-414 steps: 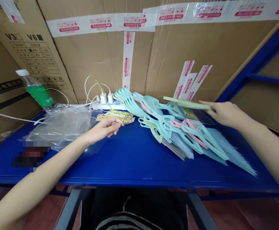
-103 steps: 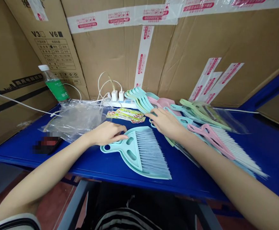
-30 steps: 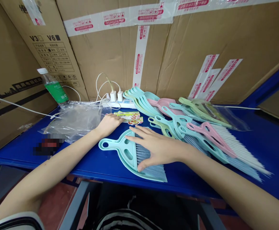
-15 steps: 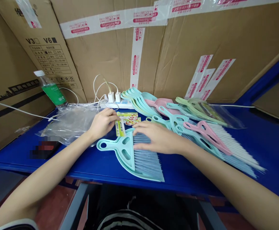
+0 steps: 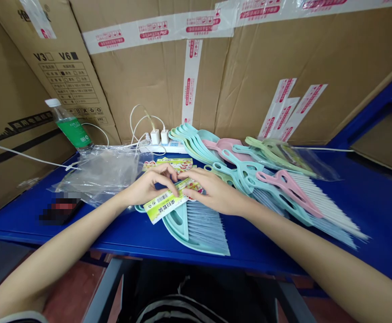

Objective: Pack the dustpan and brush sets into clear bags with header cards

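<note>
A yellow-green printed label card (image 5: 162,207) is between my hands, above a mint-green dustpan (image 5: 196,250) with a matching hand brush (image 5: 206,226) nested in it. My left hand (image 5: 149,184) pinches the card near its middle from above. Around its right part are the fingers of my right hand (image 5: 218,192), which partly hide it. The card covers most of the dustpan handle. Behind my hands lie more label cards (image 5: 179,164) on the blue table.
Clear plastic bags (image 5: 105,172) lie at the left, near a green-labelled bottle (image 5: 73,130) and a dark blurred item (image 5: 61,210). A power strip (image 5: 162,147) stands at the back. Mint dustpans (image 5: 199,146) and several brushes, one pink (image 5: 288,190), are piled right. Cardboard boxes (image 5: 142,85) wall the back.
The card has been brought nearer and turned from upright to slanted, over the dustpan handle. My left hand has moved right and toward me, and my right hand has closed on the card.
</note>
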### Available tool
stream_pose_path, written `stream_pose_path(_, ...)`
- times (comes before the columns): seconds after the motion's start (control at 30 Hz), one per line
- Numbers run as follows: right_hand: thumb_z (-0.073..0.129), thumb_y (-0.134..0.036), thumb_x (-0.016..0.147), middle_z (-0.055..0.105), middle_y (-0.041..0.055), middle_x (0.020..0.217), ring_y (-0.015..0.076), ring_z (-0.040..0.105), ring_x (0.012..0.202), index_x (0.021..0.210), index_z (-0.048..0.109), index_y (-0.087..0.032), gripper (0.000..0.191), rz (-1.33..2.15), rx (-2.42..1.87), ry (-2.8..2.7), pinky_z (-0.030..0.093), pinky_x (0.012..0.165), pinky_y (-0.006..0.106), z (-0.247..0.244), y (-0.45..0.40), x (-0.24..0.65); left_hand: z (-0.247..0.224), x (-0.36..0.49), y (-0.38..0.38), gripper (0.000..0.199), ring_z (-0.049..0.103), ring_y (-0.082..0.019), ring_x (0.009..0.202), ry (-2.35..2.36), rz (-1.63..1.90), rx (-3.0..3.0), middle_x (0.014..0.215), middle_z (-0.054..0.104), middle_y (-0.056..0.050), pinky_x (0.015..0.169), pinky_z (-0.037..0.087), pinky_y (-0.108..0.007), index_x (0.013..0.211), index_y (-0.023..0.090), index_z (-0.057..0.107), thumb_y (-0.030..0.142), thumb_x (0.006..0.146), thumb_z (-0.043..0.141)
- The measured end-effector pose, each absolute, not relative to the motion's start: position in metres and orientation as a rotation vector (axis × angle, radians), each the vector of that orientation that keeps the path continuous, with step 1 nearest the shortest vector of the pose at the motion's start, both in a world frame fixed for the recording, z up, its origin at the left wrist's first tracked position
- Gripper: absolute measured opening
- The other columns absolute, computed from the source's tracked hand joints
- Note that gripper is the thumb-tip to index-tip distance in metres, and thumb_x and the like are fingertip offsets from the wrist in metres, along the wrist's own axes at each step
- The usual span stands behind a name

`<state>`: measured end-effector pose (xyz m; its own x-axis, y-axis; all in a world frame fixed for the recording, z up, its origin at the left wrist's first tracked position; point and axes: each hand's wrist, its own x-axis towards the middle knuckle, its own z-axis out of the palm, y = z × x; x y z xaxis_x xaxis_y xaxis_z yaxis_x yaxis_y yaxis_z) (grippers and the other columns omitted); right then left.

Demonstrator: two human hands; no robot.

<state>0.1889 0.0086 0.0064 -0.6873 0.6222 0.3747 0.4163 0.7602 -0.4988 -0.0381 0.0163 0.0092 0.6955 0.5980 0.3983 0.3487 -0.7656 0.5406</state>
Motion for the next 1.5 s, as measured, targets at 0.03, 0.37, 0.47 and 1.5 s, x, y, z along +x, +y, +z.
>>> stream_pose_path(0.03,0.053,-0.021,0.092,0.072,0.0078,0.113,0.0211,0.064,0.106,0.107,0.066,-0.019,0.020,0.544,-0.794,-2.422,0.047,0.093,0.037,0.007,0.008,0.188,0.008,-0.038,0.017,0.021,0.058,-0.016,0.082,0.723,0.767,2.466,0.090,0.063,-0.005,0.078,0.050,-0.034,0.078,0.025,0.077,0.035,0.090,0.062)
stream_pose_path(0.37,0.053,-0.018,0.082,0.057,-0.0042,0.060,0.0126,0.049,0.055,0.069,0.051,-0.022,0.014,0.681,-1.091,-2.270,0.034,0.057,0.027,0.015,0.028,0.203,0.009,-0.041,0.013,0.042,0.062,-0.014,0.067,0.835,0.719,2.322,0.081,0.069,-0.003,0.067,0.052,-0.029,0.115,0.019,0.065,0.045,0.100,0.035)
stream_pose_path(0.47,0.054,-0.023,0.083,0.057,-0.0040,0.059,0.0129,0.051,0.056,0.071,0.048,-0.022,0.013,0.951,-1.136,-2.248,0.035,0.056,0.027,0.016,0.034,0.208,0.004,-0.039,0.015,0.037,0.063,-0.016,0.079,0.929,0.850,2.359,0.095,0.070,-0.005,0.072,0.053,-0.030,0.120,0.018,0.061,0.042,0.093,0.053)
stream_pose_path(1.5,0.055,-0.019,0.087,0.046,-0.0052,0.066,0.0072,0.024,0.047,0.143,0.052,-0.021,0.056,1.310,-1.068,-2.484,0.020,0.042,0.021,0.041,0.018,0.224,-0.007,-0.058,0.037,0.031,0.061,-0.023,0.097,1.386,0.401,3.019,0.105,0.067,-0.009,0.087,0.052,-0.040,0.098,0.020,0.073,0.028,0.097,0.043)
